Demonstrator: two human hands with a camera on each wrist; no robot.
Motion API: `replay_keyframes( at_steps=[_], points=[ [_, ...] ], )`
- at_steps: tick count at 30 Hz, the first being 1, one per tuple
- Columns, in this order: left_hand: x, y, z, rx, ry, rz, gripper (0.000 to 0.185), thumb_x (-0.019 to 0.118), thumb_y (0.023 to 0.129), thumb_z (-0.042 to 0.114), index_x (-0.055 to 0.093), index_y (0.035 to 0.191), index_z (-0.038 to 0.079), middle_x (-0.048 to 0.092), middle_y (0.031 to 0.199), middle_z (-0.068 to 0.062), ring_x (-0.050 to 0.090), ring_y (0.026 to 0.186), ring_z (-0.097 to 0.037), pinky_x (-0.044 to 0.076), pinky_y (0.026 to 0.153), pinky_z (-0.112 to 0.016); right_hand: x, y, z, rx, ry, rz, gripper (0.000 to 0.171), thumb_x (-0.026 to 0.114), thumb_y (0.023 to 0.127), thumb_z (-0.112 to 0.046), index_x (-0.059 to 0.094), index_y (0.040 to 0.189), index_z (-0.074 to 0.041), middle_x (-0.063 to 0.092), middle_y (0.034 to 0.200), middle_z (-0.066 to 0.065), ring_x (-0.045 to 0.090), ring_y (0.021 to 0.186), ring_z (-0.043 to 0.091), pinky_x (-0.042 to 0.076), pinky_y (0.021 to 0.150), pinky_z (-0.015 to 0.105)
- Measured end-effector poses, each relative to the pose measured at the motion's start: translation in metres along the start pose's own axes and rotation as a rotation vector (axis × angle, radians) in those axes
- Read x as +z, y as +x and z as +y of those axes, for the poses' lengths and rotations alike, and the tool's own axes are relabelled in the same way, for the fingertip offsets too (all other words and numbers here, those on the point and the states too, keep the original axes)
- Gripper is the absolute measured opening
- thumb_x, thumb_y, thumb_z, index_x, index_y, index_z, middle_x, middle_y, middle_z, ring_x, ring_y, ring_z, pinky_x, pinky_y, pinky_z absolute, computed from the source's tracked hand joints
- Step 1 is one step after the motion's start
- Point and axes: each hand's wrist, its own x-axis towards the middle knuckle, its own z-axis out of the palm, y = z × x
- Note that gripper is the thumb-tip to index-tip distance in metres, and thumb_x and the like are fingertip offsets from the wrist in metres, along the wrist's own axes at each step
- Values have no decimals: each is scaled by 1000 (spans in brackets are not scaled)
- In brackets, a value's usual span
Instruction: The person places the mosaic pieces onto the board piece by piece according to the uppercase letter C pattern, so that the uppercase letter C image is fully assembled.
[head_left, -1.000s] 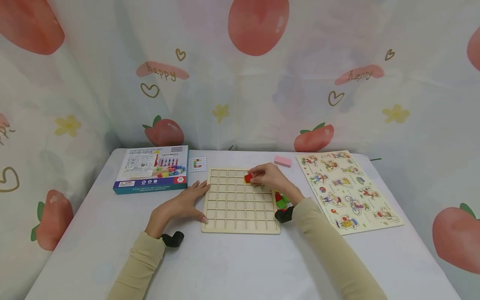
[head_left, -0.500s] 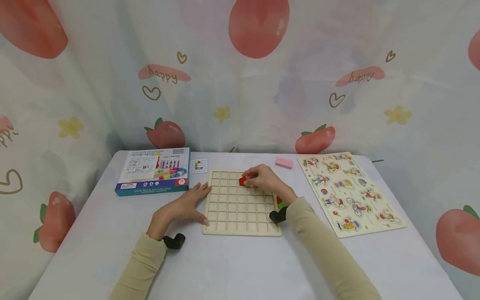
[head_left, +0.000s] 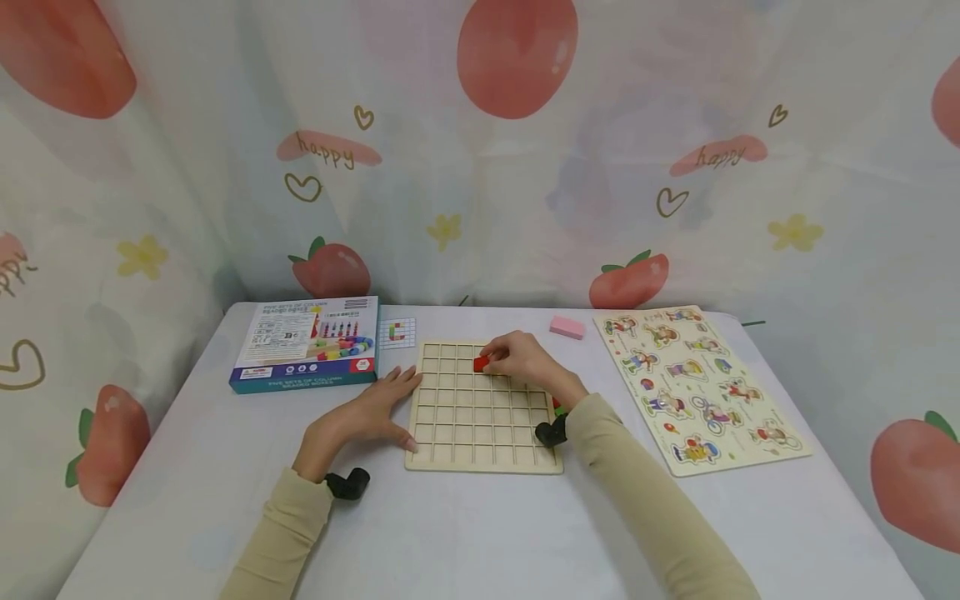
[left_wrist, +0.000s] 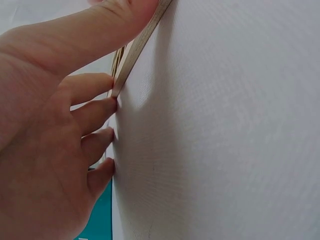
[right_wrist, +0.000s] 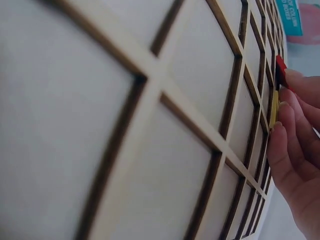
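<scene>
Over the grid, the right hand pinches a red block above an upper cell; the left hand lies flat, bracing the edge. Tilted, the block could jam on the dividers.

Quick count of what we can see: one wooden grid board, seven cells across and we make it seven rows deep. One red block on it, and the right wrist view also shows one yellow piece right by the red one. A few more coloured blocks peek out past the board's right edge, too hidden for us to count. Then one boxed toy set, one small pattern card, one pink eraser and one picture puzzle. Two hands: left, right.
</scene>
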Motion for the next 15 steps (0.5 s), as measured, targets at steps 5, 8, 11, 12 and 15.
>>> replay_keyframes(
  at_steps=[5, 8, 11, 12, 15],
  points=[
    [0, -1, 0, 3, -2, 2, 111, 91, 76, 34, 27, 163, 10, 15, 174, -10, 2, 161, -37, 10, 127, -63, 0, 1, -2, -32, -17, 1, 24, 79, 90, -10, 77, 112, -2, 73, 88, 4, 61, 78, 11, 51, 78, 26],
    [-1, -2, 1, 5, -6, 2, 110, 91, 76, 33, 28, 163, 9, 15, 173, -10, 2, 161, -37, 10, 127, -63, 0, 0, -2, -36, -19, 4, 22, 79, 90, -10, 77, 111, -3, 74, 88, 4, 62, 78, 11, 53, 80, 27],
    [-1, -2, 1, 7, -4, 1, 111, 91, 76, 33, 27, 163, 9, 15, 174, -10, 1, 161, -37, 9, 127, -63, -1, -2, 0, -30, -5, 3, 22, 77, 91, -11, 77, 112, -5, 74, 92, 3, 64, 82, 11, 53, 80, 28],
    [-1, -1, 1, 6, -4, 1, 111, 91, 76, 33, 27, 163, 9, 15, 174, -10, 1, 161, -37, 9, 127, -63, -2, -3, 1, -30, 4, 3, 22, 76, 92, -11, 77, 113, -5, 74, 94, 4, 65, 83, 13, 53, 81, 28],
    [0, -1, 2, 8, -4, 0, 111, 91, 76, 33, 27, 163, 9, 15, 174, -10, 1, 161, -37, 10, 127, -63, -6, -8, 5, -33, 29, 17, 22, 71, 94, -10, 76, 115, -4, 74, 98, 6, 66, 89, 17, 55, 83, 31]
  ],
)
